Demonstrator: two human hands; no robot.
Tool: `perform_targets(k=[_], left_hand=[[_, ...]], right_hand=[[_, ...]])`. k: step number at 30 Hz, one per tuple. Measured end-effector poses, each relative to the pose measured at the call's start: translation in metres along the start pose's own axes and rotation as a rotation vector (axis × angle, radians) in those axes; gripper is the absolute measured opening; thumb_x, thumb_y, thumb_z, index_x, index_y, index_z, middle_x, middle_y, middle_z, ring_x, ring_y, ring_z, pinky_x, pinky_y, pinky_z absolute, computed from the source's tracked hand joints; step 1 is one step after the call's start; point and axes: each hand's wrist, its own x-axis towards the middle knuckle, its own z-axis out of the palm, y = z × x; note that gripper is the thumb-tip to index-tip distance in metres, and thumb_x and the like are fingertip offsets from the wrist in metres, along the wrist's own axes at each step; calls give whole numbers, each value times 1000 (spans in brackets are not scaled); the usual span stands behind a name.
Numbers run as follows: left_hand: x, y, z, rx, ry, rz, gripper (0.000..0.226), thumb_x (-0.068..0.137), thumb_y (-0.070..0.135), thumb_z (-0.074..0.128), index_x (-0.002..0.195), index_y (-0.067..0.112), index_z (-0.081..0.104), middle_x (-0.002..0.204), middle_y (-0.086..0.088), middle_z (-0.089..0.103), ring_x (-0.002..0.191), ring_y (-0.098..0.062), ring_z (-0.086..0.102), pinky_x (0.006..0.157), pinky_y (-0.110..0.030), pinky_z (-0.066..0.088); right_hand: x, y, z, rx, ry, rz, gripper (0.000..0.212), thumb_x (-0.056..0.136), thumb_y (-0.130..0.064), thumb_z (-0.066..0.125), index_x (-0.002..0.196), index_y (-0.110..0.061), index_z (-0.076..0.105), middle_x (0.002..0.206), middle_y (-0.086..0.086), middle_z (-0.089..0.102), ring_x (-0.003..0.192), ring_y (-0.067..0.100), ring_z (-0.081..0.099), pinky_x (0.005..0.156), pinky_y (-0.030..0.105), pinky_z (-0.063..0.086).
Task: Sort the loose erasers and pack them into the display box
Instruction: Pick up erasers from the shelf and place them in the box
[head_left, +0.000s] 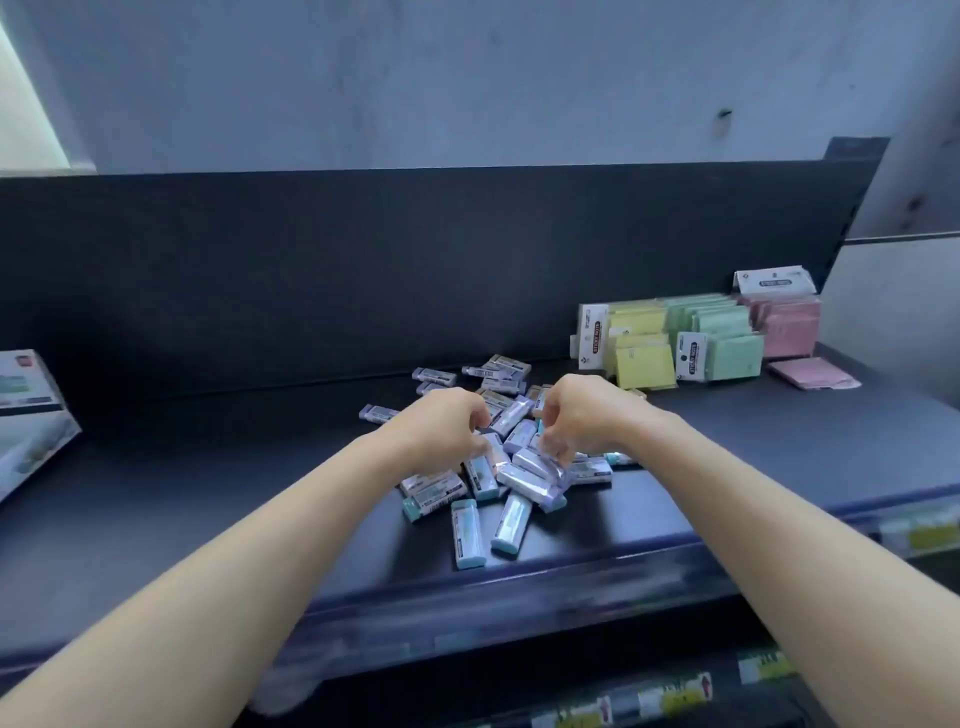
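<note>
Both hands are curled, fingertips down, in a heap of loose erasers (511, 415) on a dark shop shelf (208, 493). My left hand (447, 428) has its thumb and fingers drawn narrowly together at the heap's left side. My right hand (576, 421) mirrors it on the right, with its fingertips blurred. Whether either hand actually pinches an eraser, I cannot tell. Sleeved in lilac or teal, the erasers lie crossed at all angles. One lilac eraser (530, 480) lies just below my right fingertips, its long axis running left to right across me. Two teal erasers (467, 535) nearest me point away from me instead. The display box (31, 415), a printed carton cut off by the frame edge, sits well apart to the far left, on my left hand's side. Judging from that, sorted erasers must travel leftward, and the left hand is the nearer one. Sticky-note packs (691, 338) stand at the back right.
</note>
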Motion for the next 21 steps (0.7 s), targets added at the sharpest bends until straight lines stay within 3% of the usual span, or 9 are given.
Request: perform_targets(k=[4, 7, 9, 11, 15, 18, 21], left_hand=[[7, 5, 3, 109, -108, -78, 42, 83, 38, 68, 113, 10, 60, 114, -7, 58, 90, -20, 51, 78, -30, 44], [13, 9, 5, 159, -159, -127, 42, 81, 41, 68, 103, 5, 62, 108, -10, 51, 93, -24, 47, 79, -33, 45], [13, 13, 4, 150, -172, -138, 42, 82, 38, 68, 103, 3, 62, 101, -9, 53, 85, -22, 50, 69, -29, 44], [13, 17, 2, 76, -193, -146, 39, 82, 32, 70, 107, 4, 59, 96, -5, 55, 70, -16, 51, 56, -25, 41], [8, 22, 2, -82, -177, -190, 35, 77, 19, 72, 102, 15, 49, 91, 2, 52, 64, -10, 46, 46, -20, 35], [5, 23, 6, -219, -138, -183, 36, 73, 10, 73, 97, 15, 46, 82, 2, 52, 66, -13, 45, 55, -25, 39], [2, 22, 6, -367, -50, -167, 34, 74, 6, 73, 92, 15, 45, 74, 1, 52, 65, -14, 45, 57, -27, 38]], right_hand=[[10, 4, 0, 19, -121, -27, 22, 84, -10, 65, 101, 2, 71, 98, 12, 75, 77, 18, 64, 79, 35, 57], [14, 5, -2, 47, -170, -47, 26, 82, -6, 64, 107, 0, 70, 89, 7, 70, 72, 17, 57, 60, 24, 48], [15, 8, -4, 78, -190, -65, 30, 81, -3, 61, 110, -1, 68, 83, 8, 66, 67, 17, 57, 54, 21, 43], [16, 10, -7, 168, -207, -83, 30, 81, 1, 55, 109, 0, 67, 76, 10, 67, 60, 16, 60, 53, 21, 45], [19, 16, -12, 273, -143, -159, 28, 83, -2, 48, 103, -4, 69, 72, 8, 69, 60, 17, 63, 61, 27, 52], [20, 15, -13, 343, -114, -199, 25, 82, -2, 51, 101, -7, 66, 77, 7, 67, 65, 18, 64, 69, 33, 57], [22, 11, -11, 379, -57, -222, 22, 79, -2, 55, 98, -9, 61, 75, 3, 61, 60, 14, 56, 51, 24, 45]])
